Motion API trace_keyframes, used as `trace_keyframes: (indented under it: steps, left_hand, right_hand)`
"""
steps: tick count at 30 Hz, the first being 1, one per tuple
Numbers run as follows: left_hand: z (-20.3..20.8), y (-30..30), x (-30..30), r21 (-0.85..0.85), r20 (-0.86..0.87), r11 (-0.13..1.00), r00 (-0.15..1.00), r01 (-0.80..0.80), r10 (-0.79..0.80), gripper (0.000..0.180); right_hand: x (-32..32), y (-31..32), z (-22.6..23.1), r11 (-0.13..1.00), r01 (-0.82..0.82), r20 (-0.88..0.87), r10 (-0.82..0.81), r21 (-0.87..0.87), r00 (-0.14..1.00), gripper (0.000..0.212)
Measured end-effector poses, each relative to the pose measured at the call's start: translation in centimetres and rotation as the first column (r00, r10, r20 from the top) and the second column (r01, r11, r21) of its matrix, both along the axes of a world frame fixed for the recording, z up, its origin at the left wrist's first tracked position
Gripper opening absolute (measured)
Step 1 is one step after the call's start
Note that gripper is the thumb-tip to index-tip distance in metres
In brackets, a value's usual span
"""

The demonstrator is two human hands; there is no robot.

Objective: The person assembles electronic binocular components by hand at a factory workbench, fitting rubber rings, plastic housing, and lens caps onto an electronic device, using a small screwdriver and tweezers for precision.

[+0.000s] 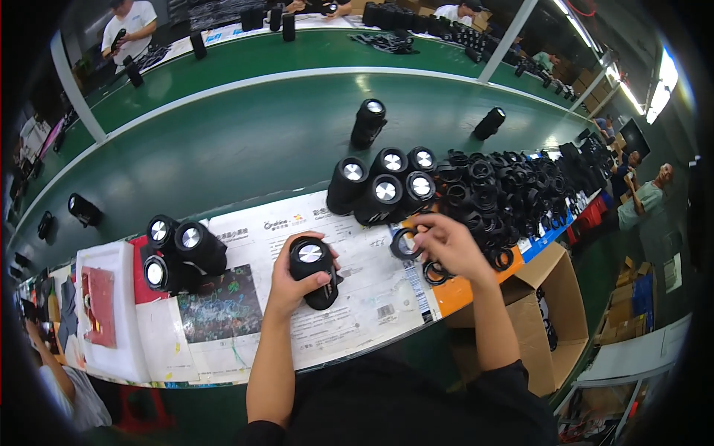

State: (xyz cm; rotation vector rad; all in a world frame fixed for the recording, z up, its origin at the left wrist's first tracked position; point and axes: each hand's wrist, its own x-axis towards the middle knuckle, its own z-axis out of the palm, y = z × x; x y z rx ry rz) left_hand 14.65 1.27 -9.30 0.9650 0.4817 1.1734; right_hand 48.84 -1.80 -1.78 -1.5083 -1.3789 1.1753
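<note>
And there it was, the whole play running through two hands at once! The left hand (296, 281) had a black cylindrical speaker (320, 266) wrapped up, thumb across the near side and fingers curled around the far side, its silver disc facing up. That speaker sat over the white printed sheet (349, 327) on the surface, though whether its base touched down, I couldn't tell.

Over on the right, the step in hand looked like a ring pickup, and the tidy way to do it was to pinch one rim only, between thumb and forefinger, and lift it clear so that no neighbour hooked along. With the pile of black rings (483, 178) so tangled just beyond, one hasty tug could well have dragged out several. A firm but light left grip made sense too: enough to steady the body, with the disc uncovered.

The right hand (450, 244) was nearly closed, fingers bent inward, the tips at the edge of a single black ring (396, 247). It seemed a pinch, but the exact contact was too small to call. Just below lay more loose rings (436, 273), near the orange board (452, 299), and a cluster of five speakers (385, 191) stood behind, close enough that a careless knuckle might have clipped one!
</note>
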Motion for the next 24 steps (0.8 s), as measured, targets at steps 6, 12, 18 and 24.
trace_keyframes:
  steps: [6, 12, 18, 24]
  left_hand:
    - [-0.5, 0.7, 0.2, -0.018, 0.048, 0.999, 0.998, 0.04, -0.039, 0.086]
    - [-1.1, 0.9, -0.3, -0.037, 0.063, 0.999, 0.998, 0.034, -0.031, 0.079]
    - [-1.5, 0.9, -0.4, -0.039, 0.059, 0.998, 0.997, 0.051, -0.049, 0.083]
    - [-1.8, 0.7, -0.3, -0.047, 0.009, 0.994, 0.995, 0.097, -0.096, 0.084]
  right_hand:
    - [-5.8, -0.4, -5.5, 0.985, 0.135, -0.029, -0.139, -0.11, 0.99, 0.022]
    - [-4.9, 2.7, -5.3, 0.889, -0.393, 0.546, 0.215, 0.233, 0.81, 0.017]
    - [-7.1, 0.1, -3.1, 0.95, -0.286, 0.63, 0.146, 0.127, 0.763, 0.022]
    - [-8.1, -1.9, -4.8, 0.851, -0.444, 0.684, 0.148, 0.279, 0.714, 0.022]
